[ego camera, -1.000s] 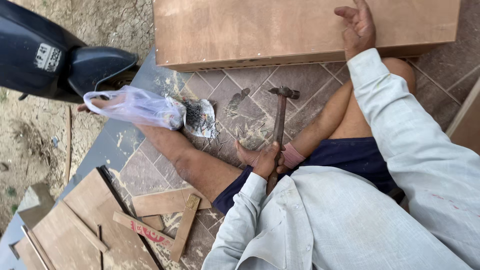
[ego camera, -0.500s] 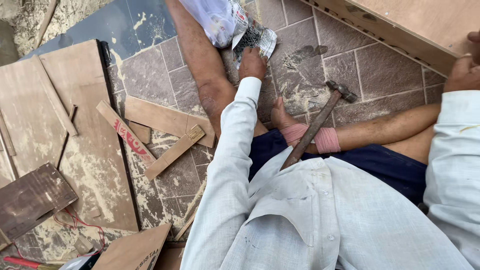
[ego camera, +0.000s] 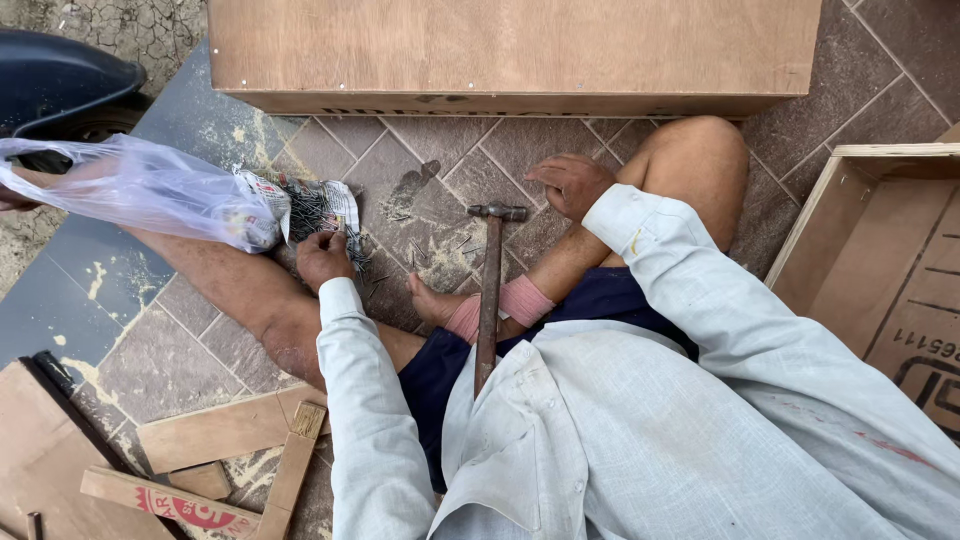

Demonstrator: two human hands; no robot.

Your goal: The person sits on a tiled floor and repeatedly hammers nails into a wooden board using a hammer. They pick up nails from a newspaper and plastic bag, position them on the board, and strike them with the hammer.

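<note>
Grey paving tiles (ego camera: 420, 150) now fill the middle of my view, where half a second ago I looked off to the left over the wood offcuts (ego camera: 225, 430). My left hand (ego camera: 322, 258) has stayed at the paper of nails (ego camera: 318, 208) beside the plastic bag (ego camera: 140, 190), fingers curled narrow, perhaps pinching a few, though they hide it. My right hand (ego camera: 570, 182) rests loosely open on the tiles near the hammer (ego camera: 490, 290), whose handle end is tucked under my shirt.

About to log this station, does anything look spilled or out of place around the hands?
Yes. A few loose nails lie scattered on the tiled floor, away from the nail pile on torn paper that the left hand reaches into. The hammer rests propped across the person's legs. The right hand hovers empty.
</note>
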